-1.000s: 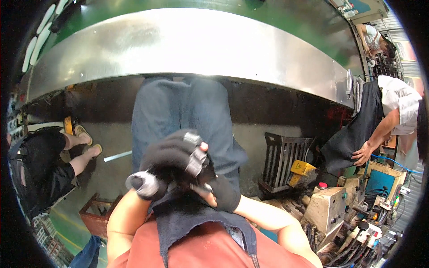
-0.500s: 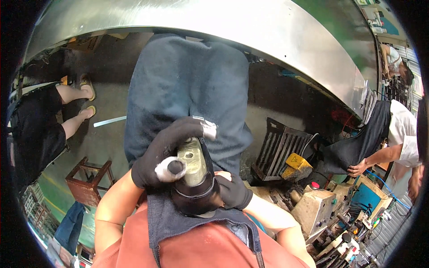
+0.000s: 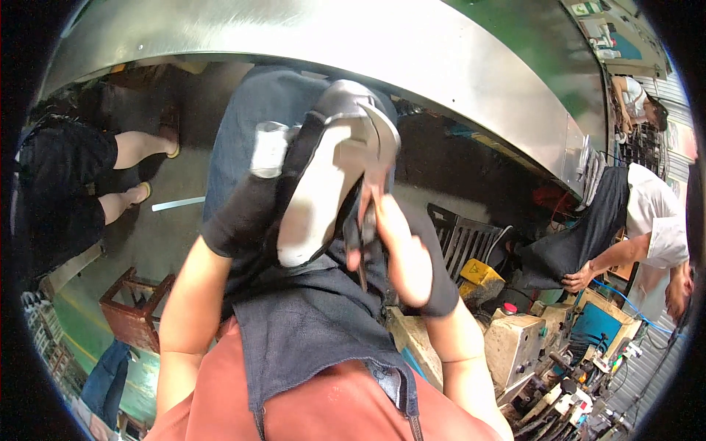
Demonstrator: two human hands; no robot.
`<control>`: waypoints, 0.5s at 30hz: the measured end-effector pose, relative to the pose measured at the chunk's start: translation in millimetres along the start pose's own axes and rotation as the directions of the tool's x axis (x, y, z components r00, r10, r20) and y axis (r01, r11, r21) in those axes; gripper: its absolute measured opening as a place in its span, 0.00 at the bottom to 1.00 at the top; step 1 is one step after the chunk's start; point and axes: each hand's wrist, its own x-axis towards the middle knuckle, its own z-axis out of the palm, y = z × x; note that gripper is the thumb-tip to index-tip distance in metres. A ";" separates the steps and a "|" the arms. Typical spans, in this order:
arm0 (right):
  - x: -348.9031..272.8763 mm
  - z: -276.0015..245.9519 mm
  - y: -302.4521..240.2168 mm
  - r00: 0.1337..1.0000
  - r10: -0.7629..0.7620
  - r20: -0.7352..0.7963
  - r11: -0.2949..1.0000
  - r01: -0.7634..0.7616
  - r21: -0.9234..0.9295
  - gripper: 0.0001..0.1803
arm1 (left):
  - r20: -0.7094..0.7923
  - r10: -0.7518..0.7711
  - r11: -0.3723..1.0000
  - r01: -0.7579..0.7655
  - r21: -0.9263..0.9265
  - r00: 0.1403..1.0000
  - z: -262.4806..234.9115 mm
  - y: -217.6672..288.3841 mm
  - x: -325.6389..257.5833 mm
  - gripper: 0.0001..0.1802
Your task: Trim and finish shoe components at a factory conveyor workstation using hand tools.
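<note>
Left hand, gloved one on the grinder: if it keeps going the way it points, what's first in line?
Likely the curved steel sheet. The left hand points up and away along the angle grinder, whose guard end sits nearest that sheet; depth is unclear.

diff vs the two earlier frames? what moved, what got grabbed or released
The silvery metal power tool has swung up toward the camera, its pale underside now facing it. The black-gloved left hand keeps its grip; the right hand has shifted to the tool's right edge. The view has tilted too. The curved steel sheet and dark apron stay put.

silver-grey power tool (image 3: 323,184), black gloves on both hands, dark blue-grey apron (image 3: 309,331), orange-red shirt (image 3: 331,404), yellow box (image 3: 482,273), brown wooden stool (image 3: 136,309).
</note>
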 end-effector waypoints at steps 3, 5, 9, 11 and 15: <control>43.5 -10.9 45.8 0.950 0.262 0.171 0.941 -0.291 0.174 0.29 | -0.056 0.439 0.480 -0.181 0.859 0.897 7.8 -29.8 5.1 0.35; 54.4 -18.0 78.8 0.935 0.250 0.253 0.927 -0.306 0.216 0.29 | -0.052 0.423 0.458 -0.163 0.874 0.905 3.7 -42.5 3.4 0.39; 48.1 -27.7 35.6 0.908 0.372 0.194 0.884 -0.410 0.223 0.27 | -0.213 0.203 0.826 -0.050 0.562 0.956 -9.4 -35.7 -4.7 0.46; 51.9 -48.5 61.8 0.962 0.187 0.199 0.982 -0.191 -0.003 0.25 | -0.161 0.388 0.699 -0.176 0.693 0.907 2.9 -64.7 -9.1 0.47; 44.2 -65.8 44.3 0.940 0.094 0.327 0.831 0.107 -0.546 0.19 | -0.129 0.448 0.585 -0.181 0.790 0.885 19.5 -70.4 -10.7 0.49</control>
